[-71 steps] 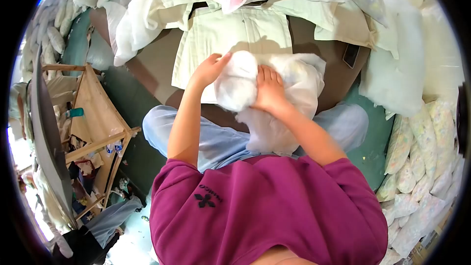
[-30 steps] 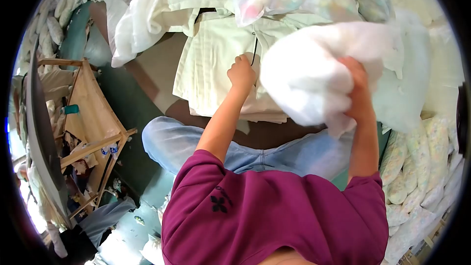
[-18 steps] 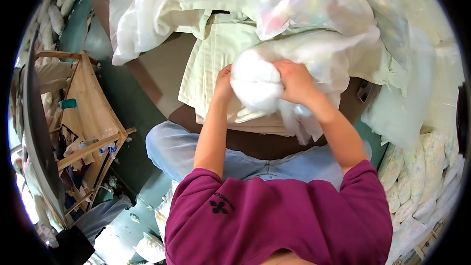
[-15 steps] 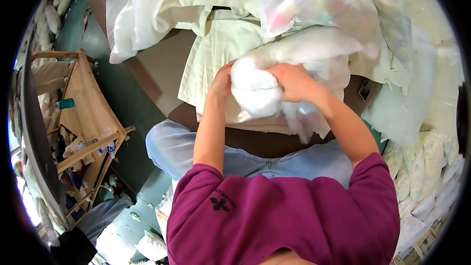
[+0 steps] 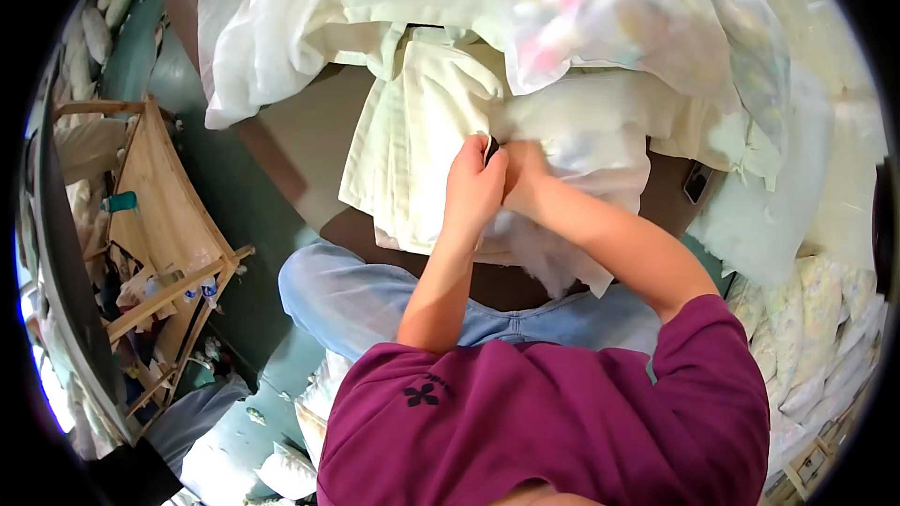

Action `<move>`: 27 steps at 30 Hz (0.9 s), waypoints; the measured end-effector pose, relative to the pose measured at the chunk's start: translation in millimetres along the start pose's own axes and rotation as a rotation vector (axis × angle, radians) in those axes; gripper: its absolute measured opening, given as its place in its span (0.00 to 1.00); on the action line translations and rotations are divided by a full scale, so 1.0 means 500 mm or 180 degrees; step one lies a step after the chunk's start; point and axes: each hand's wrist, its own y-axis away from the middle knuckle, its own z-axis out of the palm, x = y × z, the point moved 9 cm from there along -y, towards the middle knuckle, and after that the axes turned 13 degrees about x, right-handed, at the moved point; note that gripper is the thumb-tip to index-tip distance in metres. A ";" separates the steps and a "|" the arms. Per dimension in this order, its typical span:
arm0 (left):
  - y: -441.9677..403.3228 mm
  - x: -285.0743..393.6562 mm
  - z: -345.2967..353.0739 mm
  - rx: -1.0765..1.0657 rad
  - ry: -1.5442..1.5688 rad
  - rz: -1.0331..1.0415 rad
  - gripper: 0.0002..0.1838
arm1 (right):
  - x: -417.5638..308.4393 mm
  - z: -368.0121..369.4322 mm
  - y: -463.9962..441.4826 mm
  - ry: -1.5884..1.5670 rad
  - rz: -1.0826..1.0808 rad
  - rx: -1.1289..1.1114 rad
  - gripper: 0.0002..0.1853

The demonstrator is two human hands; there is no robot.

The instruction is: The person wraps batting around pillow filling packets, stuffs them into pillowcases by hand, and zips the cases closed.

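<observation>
Left hand (image 5: 475,185) fingers clamped on the cream cover (image 5: 427,117) by a dark slit (image 5: 490,150); right hand (image 5: 522,176) tucked against it, fingertips hidden, so grip cannot be told. Cover lies creased on the brown mat (image 5: 314,112) before the bent legs (image 5: 347,295), a white stuffed bag (image 5: 586,136) overlapping its right side. Likely trouble: soft stuffing bunching at the slit, or thin cloth slipping from the left fingers if tugged.

Left hand (image 5: 473,186) now against right hand (image 5: 527,175); previously apart
</observation>
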 end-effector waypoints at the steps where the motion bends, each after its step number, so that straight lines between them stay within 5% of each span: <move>1: -0.008 0.000 0.002 0.0031 -0.0179 0.0247 0.11 | -0.014 -0.011 -0.001 0.0343 -0.0064 0.0792 0.13; 5: 0.027 0.037 0.003 0.0109 -0.1056 0.1082 0.15 | 0.058 -0.007 -0.025 -0.0720 0.0385 -0.0097 0.17; 8: 0.063 0.061 -0.043 0.0308 -0.1817 0.2029 0.21 | 0.075 -0.047 -0.028 -0.1315 0.0623 0.0418 0.21; 11: 0.070 0.026 -0.085 0.0437 -0.1667 0.1963 0.25 | 0.053 -0.067 -0.025 -0.1612 0.0515 0.0755 0.25; 14: 0.043 -0.007 -0.084 0.0752 -0.1840 0.1968 0.23 | 0.039 -0.071 -0.007 -0.1431 0.0348 0.0727 0.33; 21: -0.016 0.015 -0.098 0.1353 -0.2334 0.1768 0.13 | -0.001 -0.170 0.077 0.0601 0.0124 0.2311 0.46; 27: 0.051 0.070 -0.064 0.0646 -0.1666 0.0928 0.14 | -0.015 -0.029 0.046 0.0190 -0.0342 0.0017 0.30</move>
